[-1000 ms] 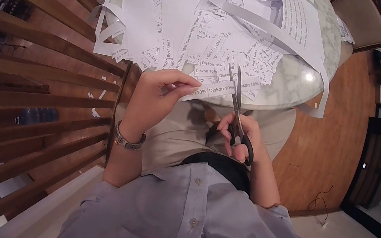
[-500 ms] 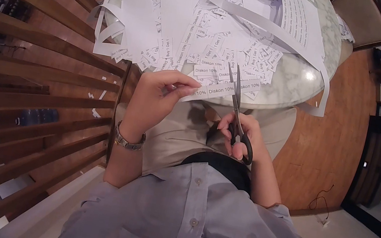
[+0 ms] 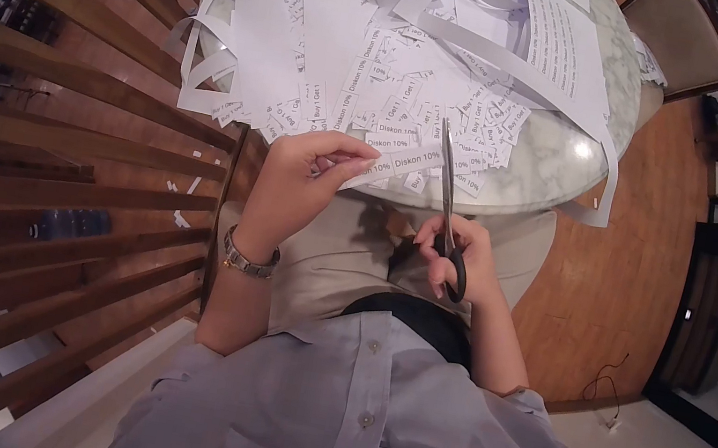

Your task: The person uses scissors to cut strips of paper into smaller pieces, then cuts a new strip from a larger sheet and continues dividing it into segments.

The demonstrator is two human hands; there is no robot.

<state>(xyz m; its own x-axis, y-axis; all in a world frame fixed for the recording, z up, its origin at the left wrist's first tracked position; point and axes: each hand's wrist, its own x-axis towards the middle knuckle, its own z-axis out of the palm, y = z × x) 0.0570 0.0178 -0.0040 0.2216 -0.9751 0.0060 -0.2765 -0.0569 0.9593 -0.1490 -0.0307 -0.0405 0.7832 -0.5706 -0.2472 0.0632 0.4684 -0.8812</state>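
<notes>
Between thumb and fingers, my left hand (image 3: 315, 174) pinches a printed paper strip (image 3: 415, 159) reading "Diskon 10%". The strip slants up to the right at the near edge of the marble table. My right hand (image 3: 460, 255) holds black-handled scissors (image 3: 448, 182) by their loops, blades pointing up. The blades look closed and lie at the strip's right end. Just beyond them, many small cut slips (image 3: 387, 124) printed "Diskon 10%" and "Buy 1 Get 1" lie in a loose pile.
Long blank paper offcuts (image 3: 519, 64) and a printed sheet (image 3: 565, 45) cover the far part of the round marble table (image 3: 571, 150). A slatted wooden railing (image 3: 89, 132) runs along the left. A chair (image 3: 685, 36) stands at the upper right.
The scissor blades have closed across the strip, and its right-hand piece has come off. The strip in my left hand is now shorter. My left hand has hardly moved.
</notes>
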